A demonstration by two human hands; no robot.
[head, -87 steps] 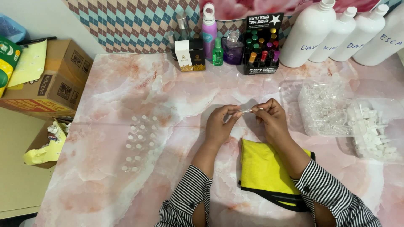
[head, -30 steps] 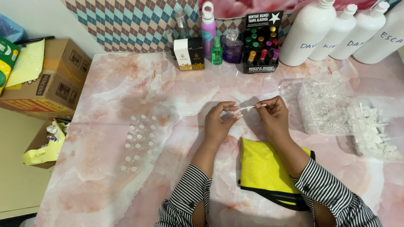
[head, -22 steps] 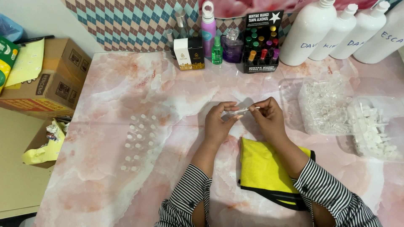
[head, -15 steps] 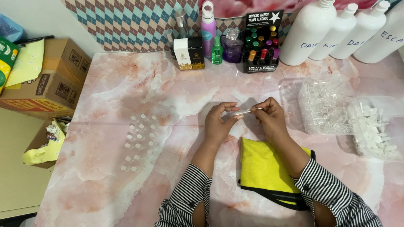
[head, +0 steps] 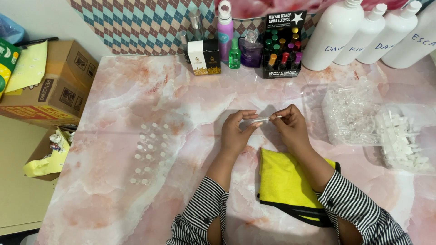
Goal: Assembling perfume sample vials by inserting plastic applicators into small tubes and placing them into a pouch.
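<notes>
My left hand (head: 236,131) pinches a small clear vial (head: 255,120) above the middle of the pink marble table (head: 136,90). My right hand (head: 290,128) holds a thin white spray tube with its cap (head: 274,118) at the vial's mouth. Both wrists wear black-and-white striped sleeves. A yellow cloth (head: 286,183) lies under my right forearm. Several small clear vials (head: 150,152) stand in rows to the left of my left hand.
Clear bags of vials (head: 352,113) and white caps (head: 402,138) lie at the right. Along the back stand large white bottles (head: 334,34), a black display of small coloured bottles (head: 284,45), perfume bottles and a box (head: 204,56). Cardboard boxes (head: 50,86) sit off the left edge.
My hands have stayed close together at the table's middle, with only small finger movements on the vial and the tube.
</notes>
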